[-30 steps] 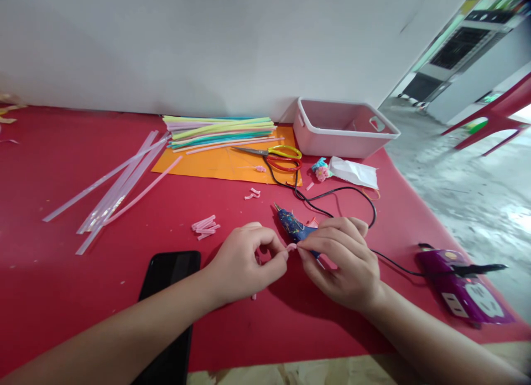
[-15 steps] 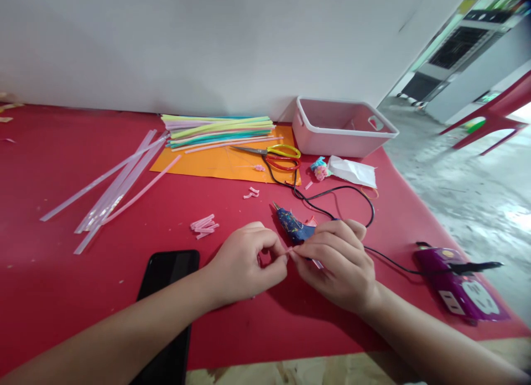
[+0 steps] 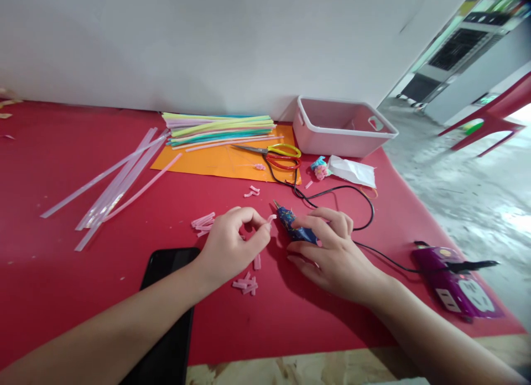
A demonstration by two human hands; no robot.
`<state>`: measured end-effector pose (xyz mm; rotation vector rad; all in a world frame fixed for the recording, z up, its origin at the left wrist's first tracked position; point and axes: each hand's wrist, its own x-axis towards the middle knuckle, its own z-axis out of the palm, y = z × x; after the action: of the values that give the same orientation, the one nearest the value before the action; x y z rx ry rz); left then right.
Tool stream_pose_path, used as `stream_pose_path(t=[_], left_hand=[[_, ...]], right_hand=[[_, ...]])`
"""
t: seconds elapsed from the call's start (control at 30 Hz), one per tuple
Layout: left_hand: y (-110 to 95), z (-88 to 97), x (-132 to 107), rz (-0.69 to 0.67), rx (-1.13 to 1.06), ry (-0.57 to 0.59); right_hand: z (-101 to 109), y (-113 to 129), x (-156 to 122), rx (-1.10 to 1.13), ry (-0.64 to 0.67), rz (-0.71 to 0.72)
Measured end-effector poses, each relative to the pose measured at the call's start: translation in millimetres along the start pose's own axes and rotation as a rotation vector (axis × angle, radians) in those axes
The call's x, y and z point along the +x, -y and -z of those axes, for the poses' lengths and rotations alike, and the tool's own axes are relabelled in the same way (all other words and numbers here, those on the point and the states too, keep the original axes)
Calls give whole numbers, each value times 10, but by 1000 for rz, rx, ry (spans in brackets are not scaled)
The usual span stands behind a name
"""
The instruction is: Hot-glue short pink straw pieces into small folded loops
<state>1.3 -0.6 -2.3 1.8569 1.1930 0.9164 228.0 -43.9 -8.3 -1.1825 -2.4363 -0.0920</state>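
Note:
My left hand point(image 3: 233, 242) pinches a small pink straw piece point(image 3: 271, 217) between thumb and forefinger, holding it close to the tip of a blue glue gun point(image 3: 290, 224). My right hand point(image 3: 332, 252) lies over the rear of that glue gun with its fingers curled on the body. Several short pink straw pieces point(image 3: 248, 285) lie on the red table cover point(image 3: 62, 252) just below my left hand. Another small heap of pink pieces point(image 3: 202, 221) sits to its left.
A black phone point(image 3: 168, 313) lies under my left forearm. Long clear straws point(image 3: 112, 183), coloured straws point(image 3: 218, 128) on orange paper point(image 3: 215, 162), scissors point(image 3: 276, 154), a white bin point(image 3: 342, 126) and a purple power strip point(image 3: 456, 282) with the black cord point(image 3: 365, 205) surround the work spot.
My hands have parted. The left hand moved up and left with the pink piece toward the glue gun tip; the right hand let go and settled on the glue gun.

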Motion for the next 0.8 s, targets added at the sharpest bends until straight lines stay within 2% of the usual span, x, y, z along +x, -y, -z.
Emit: stream_pose_path(t=[0.27,0.33,0.4,0.5,0.6,0.73,0.8], left_hand=[[31,-5,-9,-9,23,-8],[33,3,-5,-2,14,-15],[33,10,2,11,3,-24],[34,13,9,26,-17,-25],[40,11,5,39,-31,-16],[44,13,5,26,-15,-29],[42,14,10,13,-9,-41]], right_hand=[[-2,90,121,-41,59,73],[18,45,165,-30,26,85],[83,-79,238,-28,-85,79],[257,-452,447,-196,-278,30],[442,-1037,758,-296,-406,-90],[557,-1869,1139,-367,-512,-323],[539,-2116,1252,-353,-531,-354]])
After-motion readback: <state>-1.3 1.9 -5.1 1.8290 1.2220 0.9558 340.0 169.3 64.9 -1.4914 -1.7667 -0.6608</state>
